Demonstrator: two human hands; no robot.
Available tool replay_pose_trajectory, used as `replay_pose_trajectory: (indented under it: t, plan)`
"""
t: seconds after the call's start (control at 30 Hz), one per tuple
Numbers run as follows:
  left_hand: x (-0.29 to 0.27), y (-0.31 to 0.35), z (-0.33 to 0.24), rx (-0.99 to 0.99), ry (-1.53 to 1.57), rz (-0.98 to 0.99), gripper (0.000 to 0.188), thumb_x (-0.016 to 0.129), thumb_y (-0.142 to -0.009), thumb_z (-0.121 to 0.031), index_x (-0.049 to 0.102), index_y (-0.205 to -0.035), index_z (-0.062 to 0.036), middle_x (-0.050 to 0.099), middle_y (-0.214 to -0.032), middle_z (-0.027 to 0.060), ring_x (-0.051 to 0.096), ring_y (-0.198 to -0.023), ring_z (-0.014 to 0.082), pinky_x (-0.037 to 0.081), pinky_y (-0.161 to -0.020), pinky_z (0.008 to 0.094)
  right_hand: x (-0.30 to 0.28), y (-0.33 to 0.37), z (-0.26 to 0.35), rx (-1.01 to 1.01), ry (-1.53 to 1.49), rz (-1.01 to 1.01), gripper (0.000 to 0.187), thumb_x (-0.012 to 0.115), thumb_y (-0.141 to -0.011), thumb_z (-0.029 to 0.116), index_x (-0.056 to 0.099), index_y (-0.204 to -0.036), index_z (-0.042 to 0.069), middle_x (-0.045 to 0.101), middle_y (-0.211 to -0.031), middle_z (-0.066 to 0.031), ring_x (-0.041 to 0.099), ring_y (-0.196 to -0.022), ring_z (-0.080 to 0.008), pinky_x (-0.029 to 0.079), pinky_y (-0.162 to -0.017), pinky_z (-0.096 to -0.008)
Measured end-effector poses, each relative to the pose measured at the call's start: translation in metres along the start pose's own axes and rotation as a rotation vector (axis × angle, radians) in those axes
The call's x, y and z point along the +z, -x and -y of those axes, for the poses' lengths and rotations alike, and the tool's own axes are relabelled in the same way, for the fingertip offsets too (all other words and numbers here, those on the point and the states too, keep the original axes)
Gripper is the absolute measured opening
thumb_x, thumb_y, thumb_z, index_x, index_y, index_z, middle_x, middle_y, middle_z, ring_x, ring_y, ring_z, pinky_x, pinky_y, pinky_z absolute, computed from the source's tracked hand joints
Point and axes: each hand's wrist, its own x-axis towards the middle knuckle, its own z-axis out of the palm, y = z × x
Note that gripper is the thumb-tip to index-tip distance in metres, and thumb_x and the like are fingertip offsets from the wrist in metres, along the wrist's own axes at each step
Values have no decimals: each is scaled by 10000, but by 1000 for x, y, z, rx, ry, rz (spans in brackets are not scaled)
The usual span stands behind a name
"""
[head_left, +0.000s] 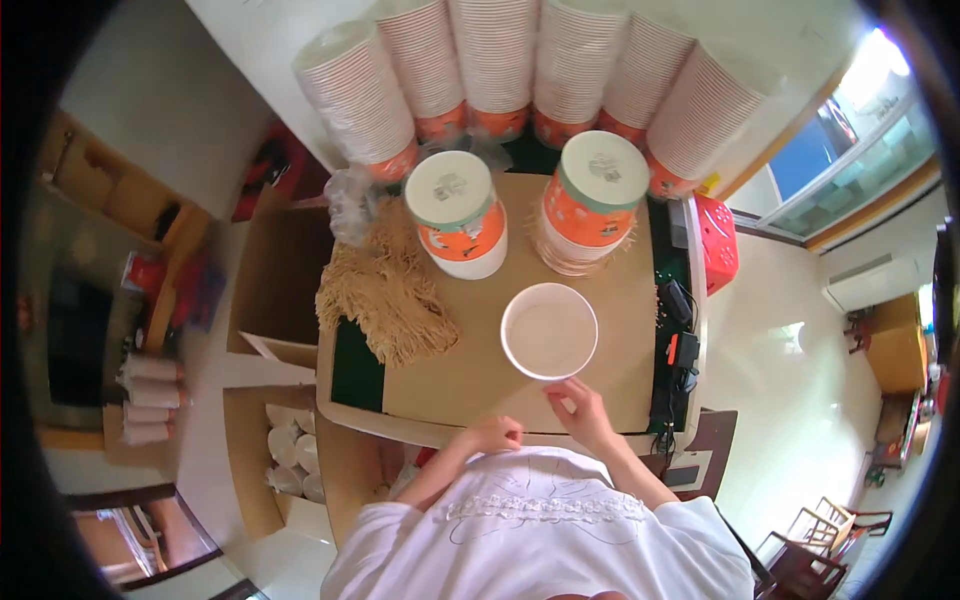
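Observation:
A white paper cup (548, 338) stands upright on the cardboard sheet in front of me, its open mouth facing up. At its near rim is my right hand (582, 412), fingertips against the cup's side and thumb a little apart. My left hand (496, 435) rests at the table's front edge with its fingers curled in, and nothing shows in it. Beyond the cup stand two upside-down stacks of orange-and-white paper cups, one on the left (458, 215) and one on the right (597, 200). Left of the cup lies a heap of tan paper strands (388, 290).
Tall wrapped stacks of paper cups (490, 60) line the table's back edge. Black adapters and cords (682, 350) lie along the right edge, beside a red plastic basket (714, 243). Open cardboard boxes stand left of the table; one box (250, 430) holds white rounded pieces.

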Motion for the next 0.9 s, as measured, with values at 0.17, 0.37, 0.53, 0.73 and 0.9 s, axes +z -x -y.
replay_pose_trajectory:
  t: [0.17,0.37,0.53,0.73,0.9]
  plan:
    - [-24,-4,-82,89,778,-480,141,578,-814,-126,570,-923,-36,564,-716,-10,509,-625,63,429,-545,218,24,6,11,140,-632,47,310,474,-901,126,414,-1176,-6,552,-954,-71,565,-800,-117,476,-657,-249]
    - [-38,-2,-105,160,704,-690,109,546,-855,-73,555,-950,-21,584,-751,12,511,-597,57,434,-530,201,5,-26,43,215,-536,240,386,445,-920,164,330,-1265,34,557,-937,-79,551,-790,-120,469,-675,-255]
    - [-28,-14,-101,148,676,-948,45,541,-849,-48,573,-874,-29,537,-650,-24,457,-523,34,361,-450,189,11,-31,40,170,-386,190,402,457,-917,196,332,-1267,44,580,-876,-83,561,-746,-118,470,-628,-250]
    - [-31,-11,-114,75,888,-914,29,549,-845,-50,576,-848,-58,520,-616,-41,411,-466,15,293,-398,180,12,-36,35,198,-351,160,382,480,-906,199,349,-1234,55,617,-807,-110,582,-699,-128,469,-604,-269]
    - [-38,-12,-112,106,979,-961,20,574,-838,-70,574,-836,-49,528,-616,-37,422,-466,19,307,-400,175,7,-29,35,184,-333,30,231,500,-891,166,460,-1091,58,583,-673,-97,565,-618,-131,435,-550,-255]
